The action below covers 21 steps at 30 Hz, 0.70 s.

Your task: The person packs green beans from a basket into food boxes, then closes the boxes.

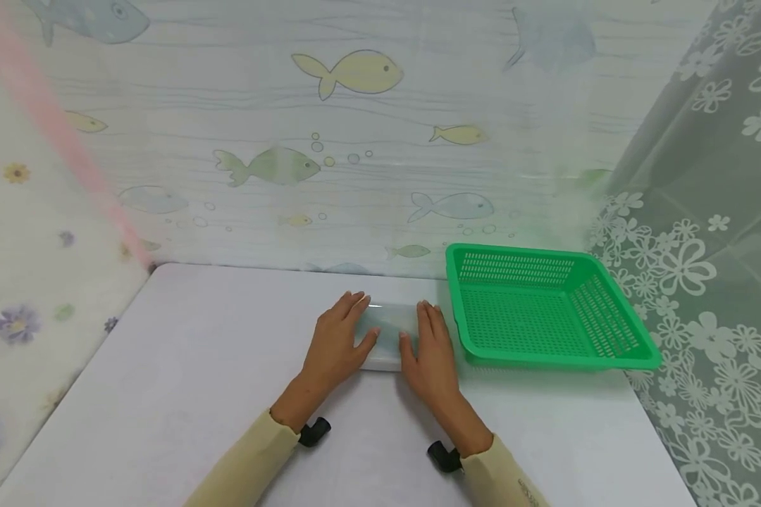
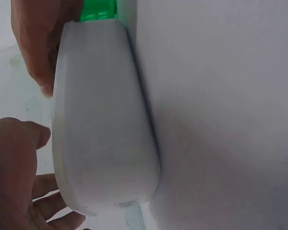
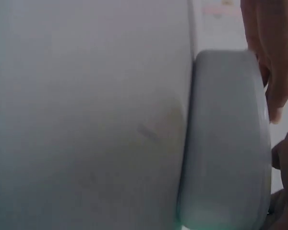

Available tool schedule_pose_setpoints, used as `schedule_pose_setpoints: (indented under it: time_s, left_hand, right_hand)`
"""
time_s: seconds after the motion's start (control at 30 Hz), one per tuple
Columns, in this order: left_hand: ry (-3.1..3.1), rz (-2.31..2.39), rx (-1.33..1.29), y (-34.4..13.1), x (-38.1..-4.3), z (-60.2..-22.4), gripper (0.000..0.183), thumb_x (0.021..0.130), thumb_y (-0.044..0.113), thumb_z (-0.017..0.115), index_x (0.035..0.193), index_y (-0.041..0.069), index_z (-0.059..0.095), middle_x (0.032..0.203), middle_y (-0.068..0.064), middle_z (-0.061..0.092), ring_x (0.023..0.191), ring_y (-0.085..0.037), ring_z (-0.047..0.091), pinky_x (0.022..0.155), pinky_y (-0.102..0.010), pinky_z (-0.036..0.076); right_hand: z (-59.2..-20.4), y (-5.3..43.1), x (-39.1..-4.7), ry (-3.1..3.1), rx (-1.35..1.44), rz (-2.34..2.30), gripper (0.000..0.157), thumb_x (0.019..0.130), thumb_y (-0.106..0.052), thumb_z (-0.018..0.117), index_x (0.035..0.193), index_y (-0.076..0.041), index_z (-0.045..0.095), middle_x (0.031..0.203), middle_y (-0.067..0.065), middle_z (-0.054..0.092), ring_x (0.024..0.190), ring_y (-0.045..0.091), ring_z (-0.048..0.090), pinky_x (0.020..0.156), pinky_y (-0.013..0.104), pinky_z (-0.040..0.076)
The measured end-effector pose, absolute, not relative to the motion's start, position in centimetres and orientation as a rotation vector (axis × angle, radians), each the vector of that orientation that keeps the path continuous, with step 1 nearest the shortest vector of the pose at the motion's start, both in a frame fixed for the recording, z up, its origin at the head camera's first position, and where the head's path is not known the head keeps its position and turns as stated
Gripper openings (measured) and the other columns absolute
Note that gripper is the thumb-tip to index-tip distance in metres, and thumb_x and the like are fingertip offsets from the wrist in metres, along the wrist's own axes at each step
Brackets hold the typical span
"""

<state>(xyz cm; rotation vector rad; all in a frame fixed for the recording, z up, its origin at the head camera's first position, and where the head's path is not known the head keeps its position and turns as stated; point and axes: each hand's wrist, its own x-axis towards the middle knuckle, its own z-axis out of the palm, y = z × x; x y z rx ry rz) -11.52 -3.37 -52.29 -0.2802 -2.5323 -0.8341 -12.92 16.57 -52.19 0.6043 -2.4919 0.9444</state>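
A low white box [image 1: 381, 365] with rounded corners and a glossy pale top lies flat on the white table. My left hand [image 1: 335, 345] is at its left end, fingers stretched forward along the rim and thumb over the top. At the right end, my right hand [image 1: 430, 352] mirrors it, fingers extended along the edge and thumb inward. In the left wrist view, the left hand's fingers [image 2: 50, 203] reach the box's end at the rim. The right wrist view shows the box's smooth side wall [image 3: 225, 139], with both hands at its top edge.
A green plastic basket [image 1: 561, 362] with perforated walls stands just right of the right hand. The white table [image 1: 196, 366] runs back to a fish-print curtain [image 1: 361, 211]. A flower-patterned sheer curtain [image 1: 704, 317] hangs on the right, and a floral sheet [image 1: 25, 282] on the left.
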Motion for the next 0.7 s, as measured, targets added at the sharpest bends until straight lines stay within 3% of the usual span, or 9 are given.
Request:
schedule_pose_setpoints:
  time_s: [0.2, 0.43, 0.7]
  left_hand:
    - [-2.657, -0.780, -0.283, -3.0, -11.4, -52.5, 0.068, 0.105, 0.041, 0.067, 0.157, 0.001, 0.049, 0.162, -0.015, 0.048, 0.156, -0.037, 0.036, 0.120, -0.059, 0.037]
    - [-2.726, -0.830, -0.259, -2.9, -11.1, -53.1, 0.069, 0.109, 0.042, 0.060, 0.163, 0.003, 0.040, 0.170, -0.012, 0.037, 0.162, -0.033, 0.021, 0.128, -0.052, 0.025]
    - [-2.718, -0.842, -0.282, -2.8, -10.8, -53.1, 0.067, 0.110, 0.037, 0.059, 0.163, 0.001, 0.038, 0.170, -0.014, 0.036, 0.162, -0.034, 0.020, 0.130, -0.050, 0.023]
  right_hand:
    - [-52.3, 17.0, -13.7, -2.609, 0.645, 0.880, 0.059, 0.106, -0.018, 0.063, 0.153, 0.014, 0.044, 0.161, 0.030, 0.041, 0.152, 0.052, 0.034, 0.122, 0.063, 0.032]
    - [-52.5, 17.3, -13.8, -2.634, 0.694, 0.831, 0.062, 0.107, -0.020, 0.062, 0.153, 0.016, 0.042, 0.163, 0.031, 0.038, 0.153, 0.053, 0.030, 0.123, 0.063, 0.030]
    - [-52.6, 17.7, -13.7, -2.649, 0.714, 0.824, 0.064, 0.108, -0.020, 0.060, 0.154, 0.017, 0.039, 0.164, 0.031, 0.036, 0.154, 0.053, 0.029, 0.123, 0.063, 0.029]
